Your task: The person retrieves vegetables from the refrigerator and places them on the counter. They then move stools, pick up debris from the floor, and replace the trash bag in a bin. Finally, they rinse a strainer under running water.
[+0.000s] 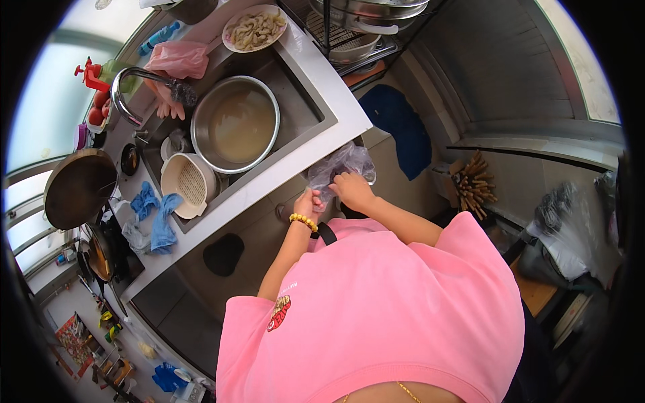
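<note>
A clear plastic bag (343, 160) hangs in front of the counter's edge, with something dark showing through it. My left hand (305, 203), a yellow bead bracelet at its wrist, pinches the bag's near edge. On the other side, my right hand (355, 190) has its fingers curled on the bag next to the dark patch. The fingertips are partly hidden, and I cannot make out what the dark thing is.
The sink (297, 113) holds a metal basin (204, 146) of cloudy water and a beige colander (174, 174). A plate (228, 41) of peeled shrimp stands at its far corner. Blue cloths (164, 229) lie on the counter (252, 207). A dark blue mat (403, 126) is on the floor.
</note>
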`<state>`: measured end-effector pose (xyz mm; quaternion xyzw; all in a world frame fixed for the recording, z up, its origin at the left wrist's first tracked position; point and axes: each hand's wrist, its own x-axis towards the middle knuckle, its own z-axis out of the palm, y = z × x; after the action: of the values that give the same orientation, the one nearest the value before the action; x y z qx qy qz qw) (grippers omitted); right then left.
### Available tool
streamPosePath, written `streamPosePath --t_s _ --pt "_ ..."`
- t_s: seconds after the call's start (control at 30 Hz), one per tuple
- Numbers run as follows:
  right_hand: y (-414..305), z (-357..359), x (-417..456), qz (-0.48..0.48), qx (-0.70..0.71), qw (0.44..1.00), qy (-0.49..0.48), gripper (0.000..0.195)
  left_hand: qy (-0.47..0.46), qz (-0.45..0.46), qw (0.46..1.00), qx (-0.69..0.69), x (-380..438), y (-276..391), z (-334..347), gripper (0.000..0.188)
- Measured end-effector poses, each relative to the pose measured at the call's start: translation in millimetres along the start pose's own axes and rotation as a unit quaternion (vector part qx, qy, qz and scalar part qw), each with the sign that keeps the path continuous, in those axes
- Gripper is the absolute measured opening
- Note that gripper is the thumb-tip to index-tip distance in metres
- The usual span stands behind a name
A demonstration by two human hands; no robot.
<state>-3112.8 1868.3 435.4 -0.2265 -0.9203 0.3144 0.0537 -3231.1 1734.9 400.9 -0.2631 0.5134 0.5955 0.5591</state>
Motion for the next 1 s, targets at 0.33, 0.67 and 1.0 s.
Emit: streamPosePath --t_s 0.33,0.67,1.0 --pt "22 -4 -22 -0.010 -0.116 0.993 -0.012 0.023 -0.092 0.631 0.481 0.601 -55 -2 40 0.022" --pt "72 -13 -35 0.166 0.056 0.973 0.149 0.045 0.015 0.430 0.597 0.677 -25 -34 -10 0.023" --pt "83 -29 -15 0.419 0.110 0.901 0.017 0.052 -0.016 0.301 0.796 0.526 -10 -51 -27 0.038"
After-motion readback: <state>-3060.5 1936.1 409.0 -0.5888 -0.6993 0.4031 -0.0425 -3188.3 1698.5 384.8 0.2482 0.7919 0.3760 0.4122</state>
